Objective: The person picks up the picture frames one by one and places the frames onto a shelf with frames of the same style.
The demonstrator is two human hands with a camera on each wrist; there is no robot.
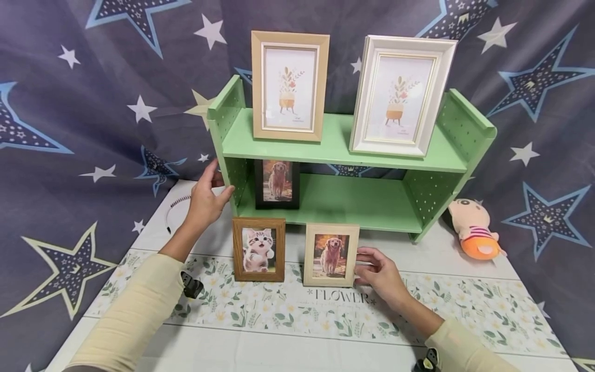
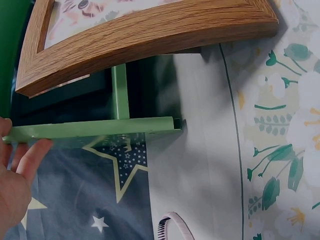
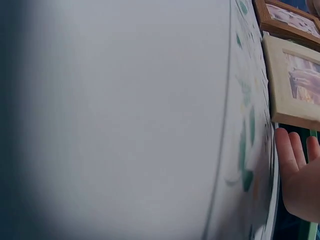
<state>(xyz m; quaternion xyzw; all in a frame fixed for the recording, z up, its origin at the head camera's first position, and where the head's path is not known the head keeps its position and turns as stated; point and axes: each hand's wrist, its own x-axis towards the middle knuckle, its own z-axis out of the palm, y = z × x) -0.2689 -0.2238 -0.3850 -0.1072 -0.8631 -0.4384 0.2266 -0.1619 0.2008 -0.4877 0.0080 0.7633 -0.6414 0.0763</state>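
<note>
At the left side panel of a green two-tier shelf (image 1: 362,194) is my left hand (image 1: 207,200). Its thumb and fingers grip the panel edge; in the left wrist view the hand (image 2: 17,177) shows fingertips on both faces of the green panel (image 2: 95,129). My right hand (image 1: 383,276) is at the right edge of a pale wood picture frame (image 1: 308,256) with a dog photo. In the right wrist view, that hand's fingers (image 3: 286,150) extend towards the pale frame (image 3: 282,102); whether they touch it I cannot tell. A brown wood frame (image 1: 237,250) with a kitten photo stands to the left.
On the top tier stand a tan frame (image 1: 257,85) and a white frame (image 1: 360,98). A black frame (image 1: 278,205) is on the lower tier. A plush toy (image 1: 476,230) lies right of the shelf, a headband (image 1: 174,204) left. The tablecloth (image 1: 260,346) is white with a floral band.
</note>
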